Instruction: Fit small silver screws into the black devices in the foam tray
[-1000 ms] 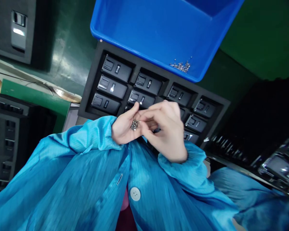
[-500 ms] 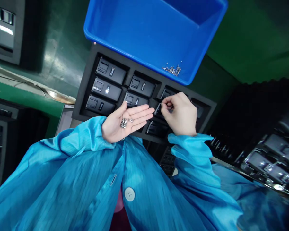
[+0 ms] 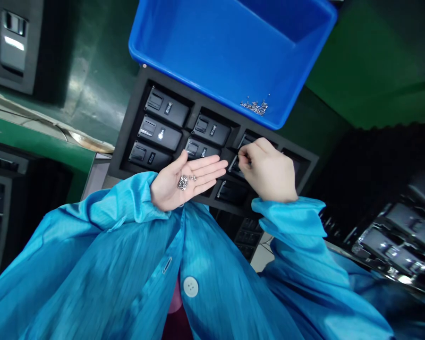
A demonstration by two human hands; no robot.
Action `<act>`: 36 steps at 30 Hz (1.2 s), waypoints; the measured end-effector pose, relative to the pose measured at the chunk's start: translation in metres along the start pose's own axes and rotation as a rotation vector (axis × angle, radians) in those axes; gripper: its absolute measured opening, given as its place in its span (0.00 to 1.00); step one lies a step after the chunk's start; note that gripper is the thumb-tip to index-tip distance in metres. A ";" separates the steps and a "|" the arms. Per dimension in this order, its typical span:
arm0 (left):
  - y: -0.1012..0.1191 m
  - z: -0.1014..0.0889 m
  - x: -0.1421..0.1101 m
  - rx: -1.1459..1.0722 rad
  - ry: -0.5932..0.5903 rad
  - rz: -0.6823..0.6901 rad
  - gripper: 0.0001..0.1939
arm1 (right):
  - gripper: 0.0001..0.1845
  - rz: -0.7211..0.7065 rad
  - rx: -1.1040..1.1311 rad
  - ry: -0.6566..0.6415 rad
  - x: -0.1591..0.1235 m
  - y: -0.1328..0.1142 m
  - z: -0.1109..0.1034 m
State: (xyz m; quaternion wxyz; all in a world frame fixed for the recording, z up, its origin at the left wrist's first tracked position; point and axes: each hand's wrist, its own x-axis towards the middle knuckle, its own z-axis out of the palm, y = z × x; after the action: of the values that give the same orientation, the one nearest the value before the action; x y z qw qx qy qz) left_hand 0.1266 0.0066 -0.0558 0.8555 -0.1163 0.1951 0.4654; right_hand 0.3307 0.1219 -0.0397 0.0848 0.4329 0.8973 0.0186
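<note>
1. Green worktop (image 3: 361,56) under everything. Other black foam tray (image 3: 10,61) at far left, a second stack of black parts (image 3: 393,245) at far right, both well apart from the hands.
2. Blue plastic tub (image 3: 230,52) sits tilted on the far edge of the main tray, overlapping it. Loose pile of silver screws (image 3: 255,107) in its near corner.
3. Main black foam tray (image 3: 134,111) holds rows of black units in pockets, directly ahead of the hands.
4. Left hand (image 3: 201,177) is palm up and open, fingers spread flat, above the near tray edge. Small cluster of screws (image 3: 182,182) on the palm.
5. Right hand (image 3: 271,172) is nearer the work, over the third column. Fingers (image 3: 248,153) pinched on one thin screw (image 3: 240,155).
6. Black unit (image 3: 236,166) lies just beneath those fingertips, partly hidden by them. Screw's long axis looks roughly level in the view, but it's too small to be sure. Nothing visible between screw tip and unit.
</note>
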 end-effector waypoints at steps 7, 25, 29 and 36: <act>0.001 0.001 -0.002 0.009 0.040 0.023 0.38 | 0.13 -0.053 0.054 0.113 -0.011 0.001 0.011; -0.004 0.007 -0.004 -0.020 0.089 0.022 0.37 | 0.17 0.012 0.456 0.297 -0.039 0.007 0.029; -0.005 0.008 -0.005 -0.013 0.092 0.025 0.36 | 0.14 0.039 0.514 0.330 -0.035 0.003 0.026; -0.004 0.009 -0.004 -0.009 0.098 0.039 0.36 | 0.11 0.126 0.429 0.281 -0.030 0.001 0.027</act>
State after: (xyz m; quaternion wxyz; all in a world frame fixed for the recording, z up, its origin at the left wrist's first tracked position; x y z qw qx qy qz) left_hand 0.1298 0.0047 -0.0454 0.8351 -0.1388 0.2371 0.4765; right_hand 0.3541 0.0984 -0.0621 -0.1356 0.4892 0.8549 -0.1071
